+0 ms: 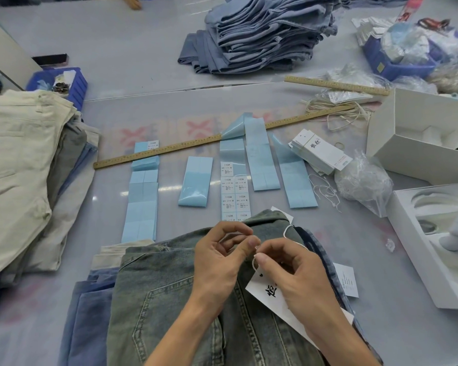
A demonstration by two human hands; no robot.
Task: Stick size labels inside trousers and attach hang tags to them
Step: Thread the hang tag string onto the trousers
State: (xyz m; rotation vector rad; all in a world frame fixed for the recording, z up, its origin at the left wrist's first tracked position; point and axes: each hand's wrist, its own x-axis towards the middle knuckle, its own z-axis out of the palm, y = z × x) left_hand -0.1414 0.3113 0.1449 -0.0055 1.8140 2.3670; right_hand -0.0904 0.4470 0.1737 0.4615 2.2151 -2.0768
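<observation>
Both grips pinch white string (pixel 255 260) above jeans (pixel 169 286); bare table (pixel 397 326) rightward.

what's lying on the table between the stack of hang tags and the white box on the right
In the head view, a crumpled clear plastic bag and a few loose white strings lie between the hang tag stack and the nearer white box.

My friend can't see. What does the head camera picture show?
Two hands, left hand and right hand, pinch a white string tied to a white hang tag over grey-green jeans. Beyond lie blue label strips, a wooden ruler and a blue trouser stack.
</observation>
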